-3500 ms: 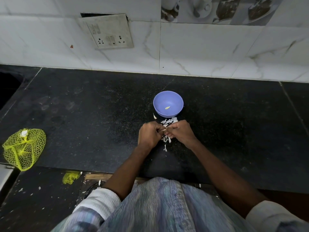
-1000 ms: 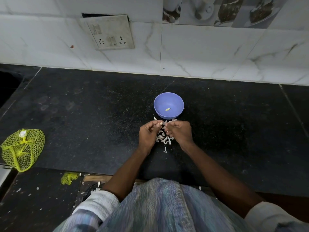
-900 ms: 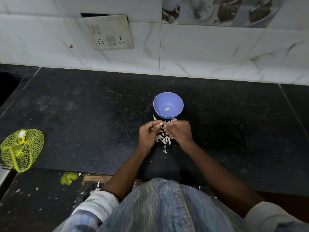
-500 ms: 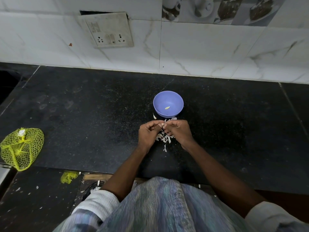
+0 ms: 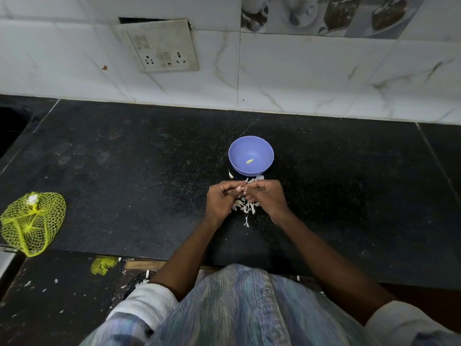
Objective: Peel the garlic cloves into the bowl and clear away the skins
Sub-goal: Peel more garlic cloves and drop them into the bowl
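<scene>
Left hand (image 5: 220, 201) and right hand (image 5: 268, 197), fingertips together pinching one garlic clove (image 5: 242, 194) (mostly hidden), bowl (image 5: 251, 159) just beyond, roughly equidistant from each grip.

- garlic clove: hidden between fingertips of left hand (image 5: 220, 202) and right hand (image 5: 268, 198) (too small to tell)
- skins (image 5: 245, 207): partly covered by both hands
- mesh bag (image 5: 31, 222): clipped by left edge

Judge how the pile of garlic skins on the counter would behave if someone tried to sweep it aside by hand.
The garlic skins look thin and papery, so they are probably very light and would scatter rather than slide as one. Being curled, loose flakes, they likely crumple under fingers. Some may cling to the black counter or the hand.
</scene>
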